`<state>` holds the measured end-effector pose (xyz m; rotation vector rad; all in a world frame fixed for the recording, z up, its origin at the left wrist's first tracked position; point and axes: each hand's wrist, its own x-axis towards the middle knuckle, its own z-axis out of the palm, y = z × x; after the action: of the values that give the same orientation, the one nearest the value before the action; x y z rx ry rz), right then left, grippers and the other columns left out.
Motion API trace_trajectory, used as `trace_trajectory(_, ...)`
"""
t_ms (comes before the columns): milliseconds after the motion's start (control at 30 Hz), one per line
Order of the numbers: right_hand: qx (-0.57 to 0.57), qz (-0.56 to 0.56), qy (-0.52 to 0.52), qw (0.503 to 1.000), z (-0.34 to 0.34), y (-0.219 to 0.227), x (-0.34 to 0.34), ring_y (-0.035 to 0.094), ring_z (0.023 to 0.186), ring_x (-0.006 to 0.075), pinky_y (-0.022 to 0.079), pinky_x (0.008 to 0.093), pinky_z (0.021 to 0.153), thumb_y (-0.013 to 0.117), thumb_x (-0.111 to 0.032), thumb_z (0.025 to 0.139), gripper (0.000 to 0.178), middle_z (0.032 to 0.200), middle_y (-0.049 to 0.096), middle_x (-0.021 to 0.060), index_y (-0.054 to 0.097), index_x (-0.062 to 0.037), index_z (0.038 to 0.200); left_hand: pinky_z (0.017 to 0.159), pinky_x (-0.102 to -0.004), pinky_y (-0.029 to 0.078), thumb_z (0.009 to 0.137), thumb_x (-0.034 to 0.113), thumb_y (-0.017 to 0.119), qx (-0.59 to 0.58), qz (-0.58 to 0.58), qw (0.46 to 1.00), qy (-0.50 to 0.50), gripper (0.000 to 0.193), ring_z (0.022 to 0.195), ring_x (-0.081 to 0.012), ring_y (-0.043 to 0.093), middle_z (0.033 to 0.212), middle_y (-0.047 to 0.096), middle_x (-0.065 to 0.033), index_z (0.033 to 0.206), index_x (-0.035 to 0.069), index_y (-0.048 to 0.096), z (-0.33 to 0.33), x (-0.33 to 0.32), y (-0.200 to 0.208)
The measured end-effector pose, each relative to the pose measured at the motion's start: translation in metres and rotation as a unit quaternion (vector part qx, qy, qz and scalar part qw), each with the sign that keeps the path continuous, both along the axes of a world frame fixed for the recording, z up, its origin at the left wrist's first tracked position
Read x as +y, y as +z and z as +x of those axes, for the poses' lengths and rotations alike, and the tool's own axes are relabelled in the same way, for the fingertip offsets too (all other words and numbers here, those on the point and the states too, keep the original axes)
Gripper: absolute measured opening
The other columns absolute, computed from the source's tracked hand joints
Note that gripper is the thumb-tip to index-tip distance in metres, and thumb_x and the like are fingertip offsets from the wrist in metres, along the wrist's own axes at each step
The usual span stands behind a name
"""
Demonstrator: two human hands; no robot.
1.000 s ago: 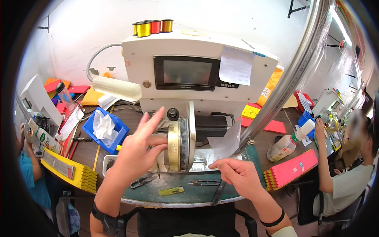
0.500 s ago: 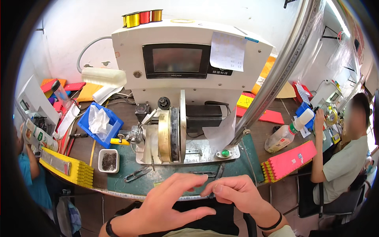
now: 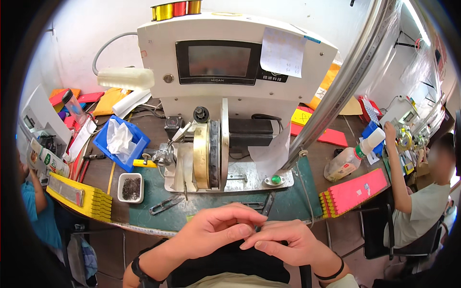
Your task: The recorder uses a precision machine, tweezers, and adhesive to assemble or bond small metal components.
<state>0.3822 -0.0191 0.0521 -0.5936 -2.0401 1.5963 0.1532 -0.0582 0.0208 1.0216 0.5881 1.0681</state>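
Plainly, the largest thing is the brown table [image 3: 102,169], carrying a white machine [image 3: 297,96] with a dark screen. A green mat [image 3: 293,211] covers the table's near part, reaching under the machine's metal base. Toward the right end lies a pink stack [image 3: 357,187] with a toothed near end; left of the machine sits a blue bin [image 3: 127,161] with crumpled white material inside. The left hand [image 3: 216,225] and right hand [image 3: 288,240] are together low over the near edge, fingers curled inward and fingertips close. Each grip is narrow, but whether anything is pinched there I cannot tell. A brass-coloured wheel [image 3: 199,153] stands upright on the machine, beyond the hands and apart from them. Smaller still, a black-handled tool [image 3: 270,204] lies slantwise on the mat just beyond the hands, beside thread snips [image 3: 252,205] partly hidden by the left hand. Smallest is a round green button [image 3: 276,179] on the metal base.
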Motion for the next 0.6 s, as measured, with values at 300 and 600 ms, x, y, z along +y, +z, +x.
trace_trajectory(300, -0.012, 0.004, -0.021, 1.000, 0.009, -0.009, 0.003, 0.057, 0.071, 0.0134, 0.046, 0.0276, 0.067, 0.067, -0.006, 0.099, 0.018, 0.084, 0.069, 0.0046, 0.078, -0.0073, 0.113, 0.094, -0.0300, 0.053, 0.099, 0.000, 0.066, 0.045, 0.040, 0.997, -0.041, 0.027, 0.107, -0.0161, 0.064, 0.115, 0.067, -0.0102, 0.125, -0.004, 0.070, -0.010, 0.003, -0.005)
trace_trajectory(600, 0.011, -0.011, -0.024, 1.000, 0.009, -0.015, 0.004, 0.058, 0.072, 0.0134, 0.046, 0.0275, 0.068, 0.066, -0.007, 0.100, 0.015, 0.083, 0.068, 0.0043, 0.078, -0.0065, 0.110, 0.086, -0.0327, 0.060, 0.093, -0.009, 0.069, 0.097, 0.009, 0.995, 0.019, 0.021, 0.096, -0.0211, 0.070, 0.108, 0.070, -0.0175, 0.114, -0.009, 0.071, -0.001, -0.001, 0.006)
